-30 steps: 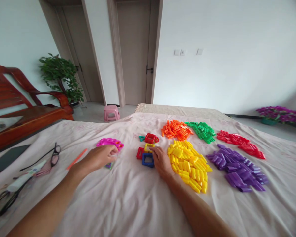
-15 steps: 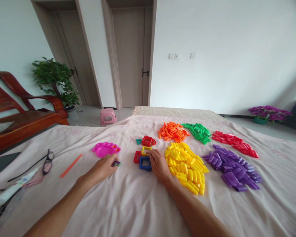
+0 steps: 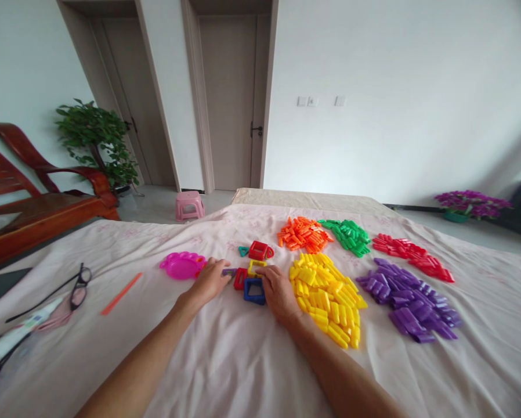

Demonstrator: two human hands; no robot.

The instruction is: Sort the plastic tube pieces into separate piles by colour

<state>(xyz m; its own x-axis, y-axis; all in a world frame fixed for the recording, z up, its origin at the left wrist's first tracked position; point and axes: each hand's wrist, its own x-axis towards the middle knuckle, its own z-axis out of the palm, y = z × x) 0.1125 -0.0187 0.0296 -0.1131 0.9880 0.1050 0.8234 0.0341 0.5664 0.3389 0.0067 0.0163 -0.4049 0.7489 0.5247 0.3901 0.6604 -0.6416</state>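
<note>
My left hand [image 3: 210, 281] is closed, its fingertips on a small purple frame piece [image 3: 230, 271] that lies beside a red square frame [image 3: 239, 279]. My right hand [image 3: 278, 290] curls in from the other side, its fingertips against a yellow square frame [image 3: 256, 262] and its lower side close to a blue square frame [image 3: 254, 299]. Behind these, a larger red frame piece [image 3: 257, 249] sits near a small teal triangle [image 3: 243, 251]. The fingers partly cover the purple and yellow pieces.
A magenta palette-shaped tray [image 3: 183, 266] and an orange strip [image 3: 121, 294] lie to the left, then glasses [image 3: 83, 277] and a white tube [image 3: 23, 332]. Piles of yellow [image 3: 325, 299], orange [image 3: 303, 234], green [image 3: 350, 237], red [image 3: 412, 255] and purple pieces [image 3: 411, 299] cover the right.
My left hand has moved right and slightly away from me, bringing the small purple piece from near the magenta tray to beside the red square frame. My right hand stays nearly in place.
</note>
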